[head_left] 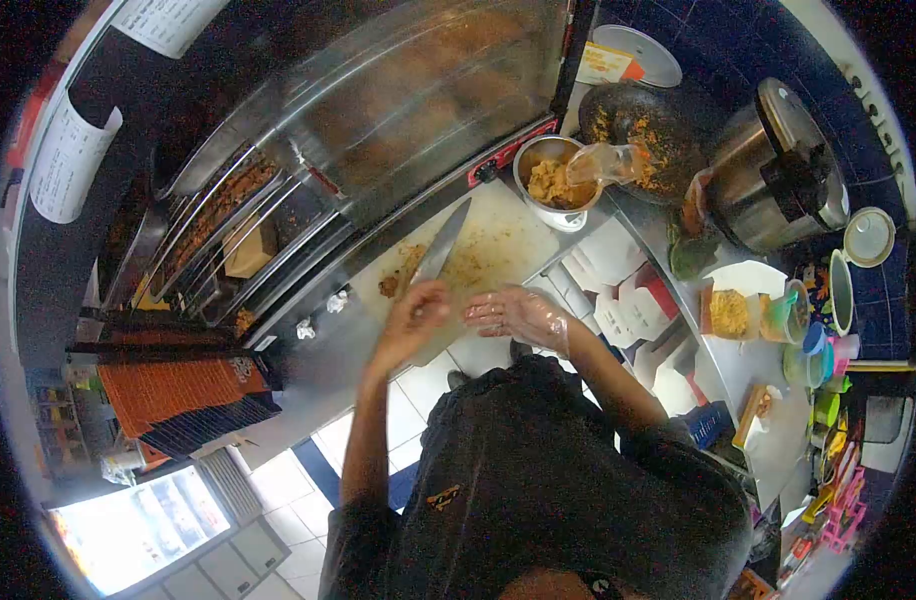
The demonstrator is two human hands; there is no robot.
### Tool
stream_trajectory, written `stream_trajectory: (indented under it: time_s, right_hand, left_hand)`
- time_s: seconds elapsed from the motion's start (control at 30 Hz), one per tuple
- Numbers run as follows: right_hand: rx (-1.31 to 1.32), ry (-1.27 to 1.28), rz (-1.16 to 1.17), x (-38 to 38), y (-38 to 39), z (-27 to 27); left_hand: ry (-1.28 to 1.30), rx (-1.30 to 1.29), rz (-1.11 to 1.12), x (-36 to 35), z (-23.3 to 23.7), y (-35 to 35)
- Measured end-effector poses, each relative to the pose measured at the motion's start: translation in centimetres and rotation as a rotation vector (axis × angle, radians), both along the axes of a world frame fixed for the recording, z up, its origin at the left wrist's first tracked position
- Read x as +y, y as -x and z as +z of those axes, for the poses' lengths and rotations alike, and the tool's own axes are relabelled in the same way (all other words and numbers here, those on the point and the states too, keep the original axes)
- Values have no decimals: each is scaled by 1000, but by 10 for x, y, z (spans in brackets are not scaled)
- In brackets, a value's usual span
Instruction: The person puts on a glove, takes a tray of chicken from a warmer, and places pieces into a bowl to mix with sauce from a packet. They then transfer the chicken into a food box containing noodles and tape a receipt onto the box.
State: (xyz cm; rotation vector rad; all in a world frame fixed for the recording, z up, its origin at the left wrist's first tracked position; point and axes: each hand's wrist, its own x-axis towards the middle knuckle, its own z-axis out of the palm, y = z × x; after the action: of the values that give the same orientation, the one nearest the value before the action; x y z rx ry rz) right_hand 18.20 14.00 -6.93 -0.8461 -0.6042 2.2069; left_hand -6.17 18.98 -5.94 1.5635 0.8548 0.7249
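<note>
My right hand (523, 318) is in a clear plastic glove. Its fingers stretch out toward my left hand, over the near edge of the white cutting board (508, 225). My bare left hand (415, 318) is partly blurred, and its fingers look curled. It overlaps the near end of a large knife (444, 243), hiding the handle; I cannot tell whether it grips it. The blade points away from me across the board, among brown food scraps (403, 270).
A pot of brown food (550, 185) with a clear plastic jug (598, 165) stands beyond the board. A dark wok (643, 140) and a steel cooker (778, 170) are at the right. Open white boxes (633, 310) sit beside my right arm. A glass-fronted cabinet (428, 90) lines the far left.
</note>
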Motion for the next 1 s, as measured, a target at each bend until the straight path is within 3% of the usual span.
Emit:
stream_trajectory:
  time_s: [0.07, 0.13, 0.23, 0.37, 0.47, 0.53, 0.7, 0.77, 0.83, 0.93, 1.0]
  right_hand:
    - [-42, -33, 49, -4, 4, -7]
    - [-12, -5, 50, -9, 1, -24]
    - [14, 28, 78, -13, -5, -24]
    - [90, 6, 71, -18, -9, -14]
    - [37, -44, 7, -24, -16, -13]
    - [46, -42, 20, -24, -24, -9]
    - [128, -2, -86, -25, -40, -18]
    - [46, -5, -71, -19, -38, -16]
    - [101, 33, -118, -18, -33, -18]
    - [185, 65, -122, -12, -22, -22]
    - [197, 80, -143, -11, -18, -20]
  left_hand:
    - [-56, 40, -37, -13, -18, -20]
    - [182, 70, -1, -19, -33, -28]
    - [64, 119, 3, -18, -43, -33]
    - [94, 169, 20, -12, -57, -31]
    - [-56, 154, 183, -5, -77, -24]
    - [107, 101, 271, 2, -89, -23]
    - [123, 64, 293, -1, -90, -25]
    - [117, 35, 279, 8, -82, -31]
    - [261, -176, 293, -2, -55, -40]
    - [217, 36, 202, -14, -37, -38]
    - [311, 15, 104, -12, -58, -30]
